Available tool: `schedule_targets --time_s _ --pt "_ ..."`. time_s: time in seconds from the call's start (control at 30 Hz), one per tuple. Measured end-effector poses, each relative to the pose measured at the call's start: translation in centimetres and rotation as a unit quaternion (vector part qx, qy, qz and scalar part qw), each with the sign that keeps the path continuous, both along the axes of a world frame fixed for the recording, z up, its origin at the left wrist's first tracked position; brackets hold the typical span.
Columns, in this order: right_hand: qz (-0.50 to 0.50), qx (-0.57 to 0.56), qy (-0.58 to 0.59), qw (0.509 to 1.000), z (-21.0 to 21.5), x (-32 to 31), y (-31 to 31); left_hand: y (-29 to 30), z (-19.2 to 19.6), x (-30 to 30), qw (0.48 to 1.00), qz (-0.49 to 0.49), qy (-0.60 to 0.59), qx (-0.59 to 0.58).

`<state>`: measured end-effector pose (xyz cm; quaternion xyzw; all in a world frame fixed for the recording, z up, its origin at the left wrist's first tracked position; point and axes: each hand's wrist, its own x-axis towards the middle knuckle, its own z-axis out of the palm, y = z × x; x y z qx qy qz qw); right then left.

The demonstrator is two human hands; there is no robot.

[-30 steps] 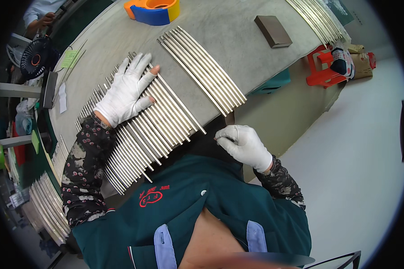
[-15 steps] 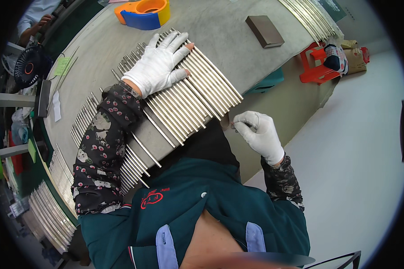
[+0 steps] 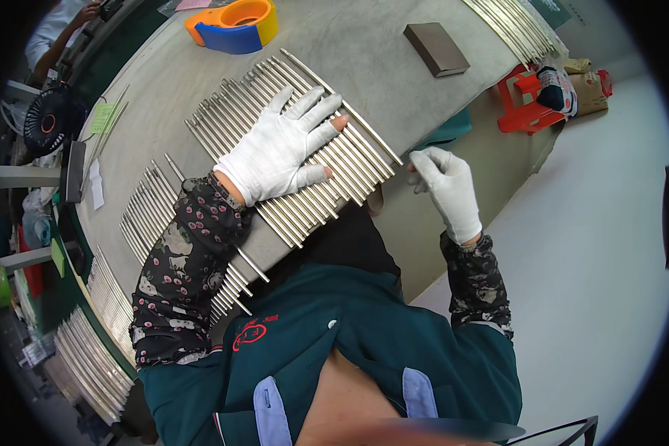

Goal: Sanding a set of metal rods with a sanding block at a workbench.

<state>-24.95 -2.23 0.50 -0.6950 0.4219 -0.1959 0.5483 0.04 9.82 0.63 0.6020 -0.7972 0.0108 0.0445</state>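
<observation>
My left hand [image 3: 281, 145], in a white glove with bare thumb and index fingertips, lies spread flat across a row of thin silvery metal rods [image 3: 327, 182] on the grey table. One rod [image 3: 349, 111] lies slightly apart along the right side of this row. Just beyond its near end, past the table edge, is my right hand [image 3: 447, 189], also white-gloved, with fingers curled together. Whether anything is between those fingers is hidden. Further rods [image 3: 147, 208] lie left of my left forearm, and some near ends show below that sleeve.
An orange, yellow and blue tape dispenser [image 3: 238, 28] stands at the back. A brown block [image 3: 436, 50] lies at the right; more rods [image 3: 509, 30] lie beyond it. A red stool [image 3: 524, 100] holds packages. A black fan [image 3: 46, 111] stands left. Another person's arm [image 3: 63, 41] shows far left.
My left hand has slid right and nearer across the rods. My right hand has moved up and right, to the near end of the outermost rod, which now lies apart from the row.
</observation>
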Motion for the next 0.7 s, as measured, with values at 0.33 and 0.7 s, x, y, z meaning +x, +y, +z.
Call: schedule_targets --time_s 0.33,0.7 --pt "-0.036 0.245 -0.101 0.964 -1.9 0.5 3.2 -0.3 0.2 0.1 0.998 -0.015 0.024 -0.050" --pt "-0.092 0.402 -0.197 0.889 -1.8 0.7 3.5 -5.3 0.9 -2.7 0.967 -0.131 0.217 -0.038"
